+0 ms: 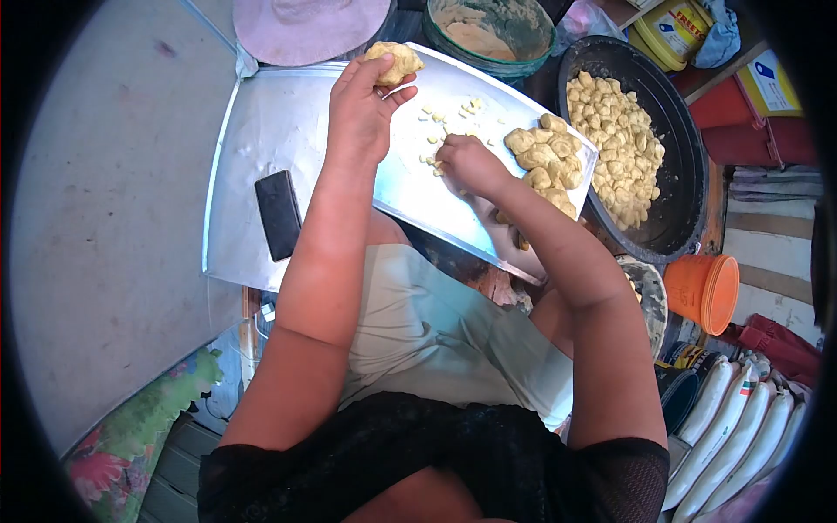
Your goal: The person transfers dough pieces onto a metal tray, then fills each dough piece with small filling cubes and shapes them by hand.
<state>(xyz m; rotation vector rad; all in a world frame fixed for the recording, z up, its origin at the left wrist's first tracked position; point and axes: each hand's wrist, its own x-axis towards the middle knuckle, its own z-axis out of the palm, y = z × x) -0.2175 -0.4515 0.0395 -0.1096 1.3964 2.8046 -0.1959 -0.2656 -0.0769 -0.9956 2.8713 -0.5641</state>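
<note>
From the head view I see my hands well apart over the metal worktop [453,205]: the left hand [370,91] grips a lump of dough [395,64] between thumb and fingers, raised near the far edge, while the right hand [466,161] reaches down with bent fingers to the small pale cubes [438,140], though I cannot tell whether it pinches one. Beside my right forearm lies a pile of dough pieces [545,157], and beyond it a black basin [693,174] holds many more lumps.
</note>
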